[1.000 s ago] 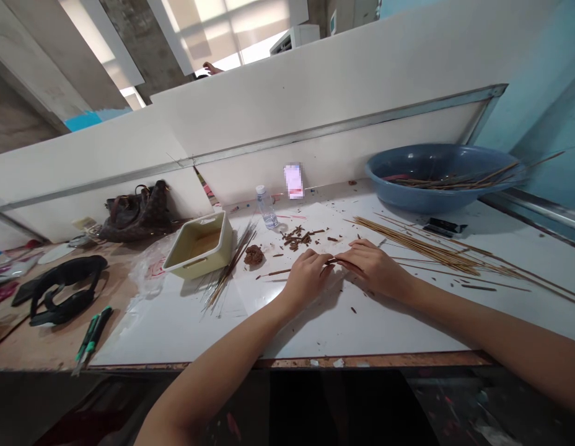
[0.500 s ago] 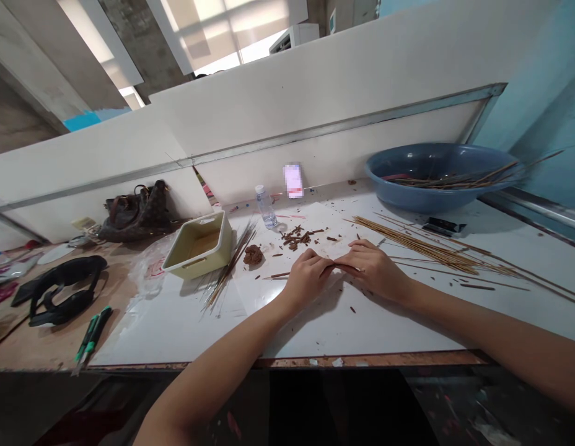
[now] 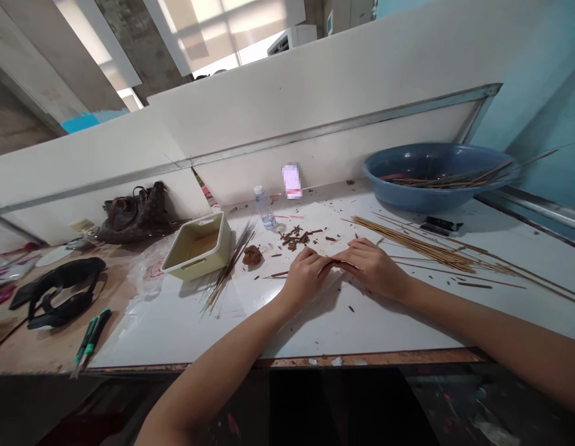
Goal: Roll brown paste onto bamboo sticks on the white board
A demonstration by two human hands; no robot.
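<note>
My left hand [image 3: 307, 272] and my right hand [image 3: 367, 265] meet low over the white board, fingers bent and thumbs toward each other. Between the fingertips runs a thin dark-brown stick [image 3: 334, 261], which both hands pinch; most of it is hidden by the fingers. A slim brown rod [image 3: 279, 274] pokes out left of my left hand; whether it is the same stick I cannot tell. Behind the hands lie broken brown pieces [image 3: 297, 237] and a lump of brown paste [image 3: 253, 256]. A bundle of tan sticks [image 3: 412, 243] lies right of my right hand.
Left stand a yellow-green tub [image 3: 197, 266] and a bundle of thin wires or sticks [image 3: 229, 266]. A clear bottle [image 3: 265, 210] and a blurred phone-like object [image 3: 292, 181] stand behind. A blue basin [image 3: 436, 195] holds sticks. Cutters [image 3: 93, 334] lie near the front edge.
The brown stick between my fingertips shows slightly differently, and my fingers have shifted a little. Both hands stay in about the same place; the view has moved slightly.
</note>
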